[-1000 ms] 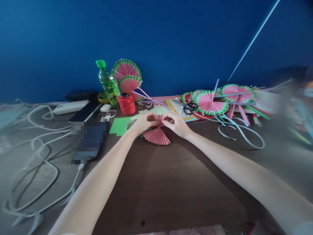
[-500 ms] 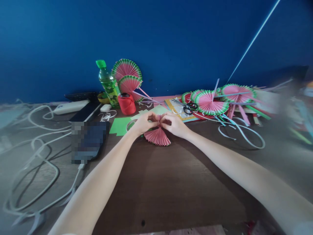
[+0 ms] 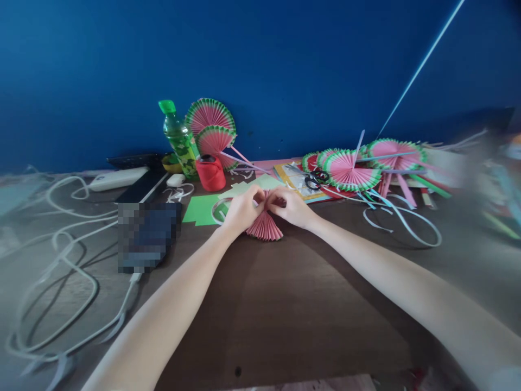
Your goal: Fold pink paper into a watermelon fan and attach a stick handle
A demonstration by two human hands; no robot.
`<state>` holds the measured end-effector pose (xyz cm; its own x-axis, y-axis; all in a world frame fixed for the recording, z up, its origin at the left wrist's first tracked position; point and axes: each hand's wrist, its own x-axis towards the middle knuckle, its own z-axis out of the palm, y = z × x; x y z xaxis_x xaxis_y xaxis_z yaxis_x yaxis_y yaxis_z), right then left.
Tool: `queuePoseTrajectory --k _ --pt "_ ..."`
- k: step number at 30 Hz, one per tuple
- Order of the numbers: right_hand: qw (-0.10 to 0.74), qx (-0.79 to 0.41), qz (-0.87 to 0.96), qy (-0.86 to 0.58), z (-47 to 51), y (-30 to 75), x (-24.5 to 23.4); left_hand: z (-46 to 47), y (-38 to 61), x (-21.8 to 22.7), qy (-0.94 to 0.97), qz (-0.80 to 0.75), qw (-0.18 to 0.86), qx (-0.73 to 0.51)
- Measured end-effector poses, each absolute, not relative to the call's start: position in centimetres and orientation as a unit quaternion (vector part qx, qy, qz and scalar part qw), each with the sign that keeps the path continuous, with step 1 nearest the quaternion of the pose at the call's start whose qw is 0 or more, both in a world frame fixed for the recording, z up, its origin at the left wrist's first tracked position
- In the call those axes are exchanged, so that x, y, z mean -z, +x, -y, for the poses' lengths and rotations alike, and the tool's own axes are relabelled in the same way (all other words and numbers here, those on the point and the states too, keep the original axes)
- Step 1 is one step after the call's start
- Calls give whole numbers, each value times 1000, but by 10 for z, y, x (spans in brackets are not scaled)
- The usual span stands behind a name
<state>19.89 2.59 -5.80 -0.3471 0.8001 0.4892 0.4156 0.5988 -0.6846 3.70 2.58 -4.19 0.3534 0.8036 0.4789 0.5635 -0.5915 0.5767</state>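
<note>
A pleated pink paper fan [image 3: 266,227] with a thin green edge is pinched at its narrow middle by both hands. Its lower half spreads toward me over the brown table, and a bit of the upper half shows between my fingers. My left hand [image 3: 246,209] closes on it from the left, my right hand [image 3: 291,206] from the right, fingertips nearly meeting. What lies between the fingertips is hidden. Beside my left hand are green paper sheets [image 3: 199,210] and a roll of tape [image 3: 217,209].
Behind stand a green-capped bottle [image 3: 179,138], a red spool [image 3: 210,174] and finished fans [image 3: 210,117]. At right are scissors [image 3: 316,179], more pink-green fans [image 3: 352,171] and paper strips [image 3: 411,228]. A phone [image 3: 152,236] and white cables [image 3: 95,282] cover the left of the table [image 3: 277,304].
My left hand has turned and shifted slightly, now covering more of the fan's left side. The fan's lower half looks a little narrower. My right hand has barely moved.
</note>
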Motion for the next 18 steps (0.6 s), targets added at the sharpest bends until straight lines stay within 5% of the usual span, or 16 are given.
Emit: queuePoseTrajectory --k 18 --pt "445 -296 744 -401 -30 201 58 -35 37 44 757 -393 285 -438"
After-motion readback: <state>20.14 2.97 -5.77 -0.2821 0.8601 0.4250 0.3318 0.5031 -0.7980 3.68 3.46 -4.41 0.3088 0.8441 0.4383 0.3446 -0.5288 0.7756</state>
